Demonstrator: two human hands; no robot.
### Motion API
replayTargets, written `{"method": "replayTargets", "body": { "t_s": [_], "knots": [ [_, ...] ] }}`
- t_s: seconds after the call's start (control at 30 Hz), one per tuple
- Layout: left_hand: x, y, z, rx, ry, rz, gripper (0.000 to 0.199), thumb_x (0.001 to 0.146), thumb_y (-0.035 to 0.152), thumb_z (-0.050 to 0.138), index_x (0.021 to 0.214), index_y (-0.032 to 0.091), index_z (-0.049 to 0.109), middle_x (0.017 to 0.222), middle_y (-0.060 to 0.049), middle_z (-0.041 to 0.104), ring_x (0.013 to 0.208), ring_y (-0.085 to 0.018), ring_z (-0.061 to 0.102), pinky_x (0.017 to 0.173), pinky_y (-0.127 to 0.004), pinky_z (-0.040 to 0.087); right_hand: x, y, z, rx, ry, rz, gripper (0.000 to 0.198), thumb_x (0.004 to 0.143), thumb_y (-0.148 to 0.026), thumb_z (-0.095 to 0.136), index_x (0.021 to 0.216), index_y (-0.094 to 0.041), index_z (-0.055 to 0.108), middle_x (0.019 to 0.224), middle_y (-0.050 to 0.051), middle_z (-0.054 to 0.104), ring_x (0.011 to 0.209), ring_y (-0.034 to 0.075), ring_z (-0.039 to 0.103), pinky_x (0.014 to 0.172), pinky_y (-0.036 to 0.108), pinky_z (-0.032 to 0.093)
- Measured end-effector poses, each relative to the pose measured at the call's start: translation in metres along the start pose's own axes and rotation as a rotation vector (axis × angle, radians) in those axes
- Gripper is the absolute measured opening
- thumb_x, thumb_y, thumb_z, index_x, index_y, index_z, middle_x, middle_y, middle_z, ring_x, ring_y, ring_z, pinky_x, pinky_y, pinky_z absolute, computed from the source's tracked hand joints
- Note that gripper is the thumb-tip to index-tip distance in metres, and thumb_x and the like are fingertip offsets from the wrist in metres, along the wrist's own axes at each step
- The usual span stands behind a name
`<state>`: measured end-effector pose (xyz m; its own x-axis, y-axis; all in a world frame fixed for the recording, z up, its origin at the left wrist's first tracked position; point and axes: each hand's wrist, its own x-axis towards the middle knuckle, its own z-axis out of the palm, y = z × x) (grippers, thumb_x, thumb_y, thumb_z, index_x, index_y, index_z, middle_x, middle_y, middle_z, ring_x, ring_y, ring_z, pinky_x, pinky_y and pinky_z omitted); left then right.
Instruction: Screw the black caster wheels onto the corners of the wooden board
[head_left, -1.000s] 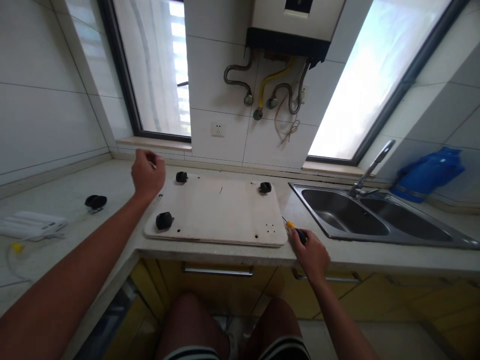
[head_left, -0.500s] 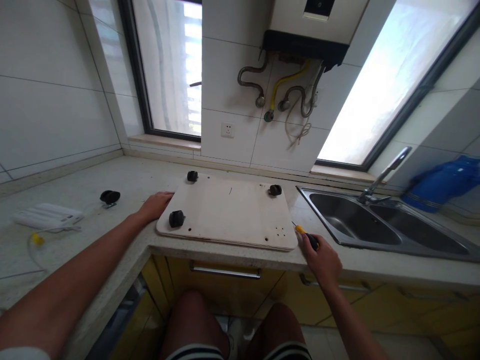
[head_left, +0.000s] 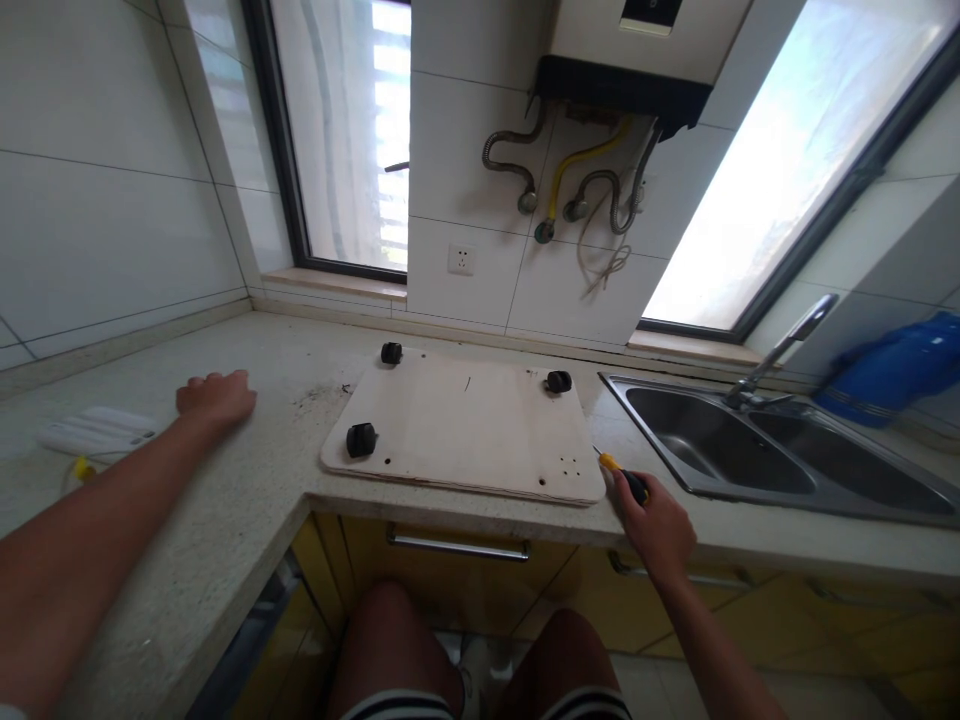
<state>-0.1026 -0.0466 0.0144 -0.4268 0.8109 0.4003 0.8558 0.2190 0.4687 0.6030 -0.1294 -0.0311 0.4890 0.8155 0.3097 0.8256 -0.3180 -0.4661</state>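
A white board (head_left: 472,420) lies flat on the counter with black caster wheels at three corners: back left (head_left: 391,353), front left (head_left: 361,440) and back right (head_left: 558,382). Its front right corner shows only small screw holes (head_left: 570,466). My right hand (head_left: 660,525) grips a yellow-and-black screwdriver (head_left: 634,487), tip pointing up and left beside the board's right edge. To the left, my left hand (head_left: 216,400) is closed over the spot where a loose caster wheel stood; the wheel itself is hidden by the hand.
Small dark bits, perhaps screws (head_left: 346,388), lie left of the board. A white power strip-like block (head_left: 97,430) with a yellow-tipped cable (head_left: 84,467) sits at far left. A double sink (head_left: 705,440) with a faucet (head_left: 780,350) is on the right.
My left hand has left the board's left edge and moved left onto the loose caster wheel, covering it. My right hand still holds the screwdriver by the board's right edge.
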Motion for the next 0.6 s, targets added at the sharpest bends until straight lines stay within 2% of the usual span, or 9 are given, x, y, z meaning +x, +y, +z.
{"method": "replayTargets", "body": {
  "t_s": [0.1, 0.2, 0.27, 0.37, 0.43, 0.5, 0.6],
  "knots": [
    [-0.004, -0.008, -0.006, 0.060, -0.035, -0.116, 0.051, 0.076, 0.073, 0.070, 0.071, 0.027, 0.050, 0.077, -0.013, 0.063, 0.108, -0.053, 0.072, 0.090, -0.079, 0.059, -0.001, -0.001, 0.000, 0.023, 0.007, -0.010, 0.067, 0.099, -0.074, 0.050, 0.123, -0.020, 0.083, 0.111, 0.019, 0.085, 0.097, 0.038, 0.076, 0.070, 0.038, 0.033],
    [-0.007, 0.022, -0.005, -0.002, 0.035, -0.081, 0.045, 0.077, 0.068, 0.075, 0.083, 0.028, 0.056, 0.072, -0.007, 0.058, 0.109, -0.050, 0.072, 0.097, -0.073, 0.060, -0.002, -0.003, 0.000, 0.043, 0.018, -0.013, 0.065, 0.101, -0.071, 0.052, 0.121, -0.019, 0.084, 0.110, 0.019, 0.085, 0.095, 0.035, 0.075, 0.070, 0.037, 0.031],
    [-0.010, 0.066, -0.004, -0.087, 0.079, 0.030, 0.043, 0.079, 0.066, 0.077, 0.094, 0.029, 0.061, 0.078, -0.004, 0.062, 0.110, -0.047, 0.072, 0.102, -0.070, 0.060, -0.004, -0.003, 0.000, 0.053, 0.024, -0.015, 0.061, 0.101, -0.069, 0.055, 0.121, -0.019, 0.084, 0.110, 0.018, 0.085, 0.095, 0.033, 0.075, 0.071, 0.036, 0.030],
    [-0.030, 0.159, 0.000, -0.255, 0.042, 0.324, 0.049, 0.079, 0.070, 0.081, 0.106, 0.031, 0.072, 0.108, -0.004, 0.077, 0.113, -0.039, 0.074, 0.111, -0.062, 0.061, -0.006, -0.004, 0.000, 0.065, 0.030, -0.024, 0.054, 0.104, -0.064, 0.058, 0.122, -0.020, 0.084, 0.112, 0.015, 0.086, 0.095, 0.029, 0.073, 0.072, 0.034, 0.029],
    [-0.056, 0.226, 0.008, -0.441, -0.099, 0.491, 0.061, 0.079, 0.074, 0.083, 0.120, 0.028, 0.077, 0.122, -0.005, 0.079, 0.109, -0.032, 0.075, 0.107, -0.054, 0.064, -0.006, -0.003, 0.000, 0.071, 0.034, -0.023, 0.052, 0.107, -0.062, 0.059, 0.123, -0.020, 0.083, 0.114, 0.014, 0.085, 0.095, 0.027, 0.073, 0.073, 0.033, 0.030],
    [-0.089, 0.284, 0.022, -0.595, -0.356, 0.626, 0.065, 0.081, 0.071, 0.086, 0.126, 0.026, 0.077, 0.121, -0.007, 0.081, 0.105, -0.030, 0.077, 0.103, -0.049, 0.065, -0.007, -0.003, 0.000, 0.075, 0.037, -0.020, 0.050, 0.108, -0.062, 0.060, 0.123, -0.019, 0.083, 0.113, 0.014, 0.085, 0.095, 0.025, 0.072, 0.073, 0.033, 0.029],
    [-0.136, 0.347, 0.052, -0.678, -0.599, 0.723, 0.059, 0.079, 0.058, 0.091, 0.126, 0.026, 0.076, 0.114, -0.007, 0.083, 0.099, -0.029, 0.079, 0.097, -0.047, 0.067, -0.007, -0.002, 0.000, 0.087, 0.035, -0.029, 0.049, 0.109, -0.061, 0.060, 0.120, -0.020, 0.083, 0.112, 0.012, 0.085, 0.095, 0.024, 0.072, 0.073, 0.033, 0.029]
  ]
}}
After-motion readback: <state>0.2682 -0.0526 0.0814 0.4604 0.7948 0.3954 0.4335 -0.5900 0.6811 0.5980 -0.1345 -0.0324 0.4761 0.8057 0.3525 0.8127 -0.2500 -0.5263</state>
